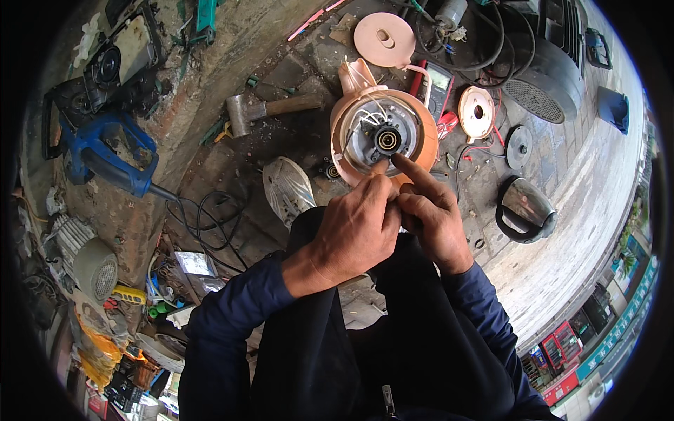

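Dark trousers (442,337) fill the bottom of my view, with two navy sleeves (239,305) beside them, both cut off by the lower edge. Two bare hands reach forward: the left hand (354,228) and the right hand (439,221) touch each other, each index finger stretched to the near edge of one black round connector (387,139). The other fingers are curled and their inner sides are turned from me, so I cannot tell whether either grip is pinching anything. That connector sits in the open underside of one orange kettle (427,133), just beyond the knees; the hands cover part of its near rim. White wires (370,116) overlap inside, too tangled for me to count.

Around it I count one pink disc (384,35), one pink ring-shaped part (477,105), one dark disc (519,146), one hammer (242,116), one metallic kettle (530,200) and one multimeter (440,84), partly hidden behind the orange kettle's handle. Only one shoe (288,191) shows. Two grey motors (88,259) flank the scene, the right-hand one running out at the top.
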Tool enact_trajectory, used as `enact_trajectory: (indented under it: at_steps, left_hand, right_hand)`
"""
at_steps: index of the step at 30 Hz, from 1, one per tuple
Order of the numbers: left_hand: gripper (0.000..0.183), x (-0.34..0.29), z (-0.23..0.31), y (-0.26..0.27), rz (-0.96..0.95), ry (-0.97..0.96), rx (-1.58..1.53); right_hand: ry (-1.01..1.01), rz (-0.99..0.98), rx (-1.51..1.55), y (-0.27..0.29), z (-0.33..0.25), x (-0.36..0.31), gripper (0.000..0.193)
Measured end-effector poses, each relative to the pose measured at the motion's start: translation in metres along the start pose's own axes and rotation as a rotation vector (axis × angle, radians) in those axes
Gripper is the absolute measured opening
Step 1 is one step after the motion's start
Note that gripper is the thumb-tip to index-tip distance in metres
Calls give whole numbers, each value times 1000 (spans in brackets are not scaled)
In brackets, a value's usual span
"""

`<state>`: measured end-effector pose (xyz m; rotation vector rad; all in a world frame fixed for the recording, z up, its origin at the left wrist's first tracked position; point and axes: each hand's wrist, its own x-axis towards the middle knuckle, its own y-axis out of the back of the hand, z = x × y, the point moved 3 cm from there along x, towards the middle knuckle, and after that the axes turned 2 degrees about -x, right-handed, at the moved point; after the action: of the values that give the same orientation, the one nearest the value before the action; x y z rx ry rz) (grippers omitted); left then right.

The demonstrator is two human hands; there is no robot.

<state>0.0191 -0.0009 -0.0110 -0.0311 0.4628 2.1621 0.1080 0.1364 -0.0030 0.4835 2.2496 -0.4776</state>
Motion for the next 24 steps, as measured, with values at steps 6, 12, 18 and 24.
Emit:
enact_trajectory:
  at_steps: [6, 12, 18, 24]
  left_hand:
    - [61, 1, 2, 1, 1, 18, -22]
    - [57, 3, 3, 3, 14, 40, -73]
    - [57, 2, 3, 4, 10, 40, -68]
    - [59, 2, 1, 4, 13, 26, -38]
  right_hand:
    - [-12, -2, 42, -1, -4, -2, 66]
    - [-39, -14, 116, 1, -1, -1, 66]
    - [10, 2, 49, 0, -2, -2, 65]
    - [6, 6, -75, -1, -6, -1, 64]
